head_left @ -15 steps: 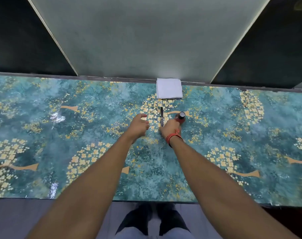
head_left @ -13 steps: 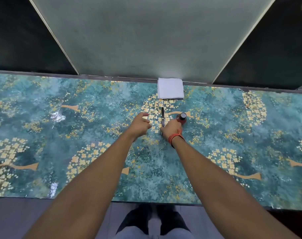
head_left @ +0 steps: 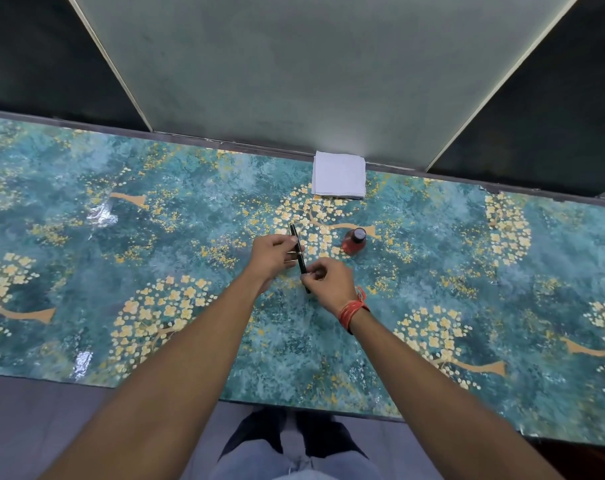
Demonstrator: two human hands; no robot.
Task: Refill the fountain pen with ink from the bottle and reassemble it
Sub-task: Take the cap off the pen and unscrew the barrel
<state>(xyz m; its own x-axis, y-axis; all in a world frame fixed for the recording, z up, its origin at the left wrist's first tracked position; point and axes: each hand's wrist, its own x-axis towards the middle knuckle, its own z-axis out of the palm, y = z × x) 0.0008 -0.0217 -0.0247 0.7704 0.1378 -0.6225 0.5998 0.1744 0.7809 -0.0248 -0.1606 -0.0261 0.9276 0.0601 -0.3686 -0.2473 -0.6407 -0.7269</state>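
Fountain pen point(head_left: 299, 253): middle of barrel covered by left hand point(head_left: 272, 256) fingers point(head_left: 287, 241); near end hidden under right hand point(head_left: 328, 283), only tip emerging below it. Nib or cap seam too small to tell. Ink bottle point(head_left: 353, 241), right of the pen: label unreadable, fill level unclear. Worktop point(head_left: 121, 271) cut off by the left and right edges. Both forearms run out at the bottom edge.

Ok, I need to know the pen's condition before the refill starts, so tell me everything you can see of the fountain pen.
The fountain pen is slim, glossy black, with a thin gold band near its middle. It looks closed and in one piece. It points away from the person, tilted slightly left. The left hand grips its far half, the right hand pinches its near half. Whether it touches the table cannot be told.
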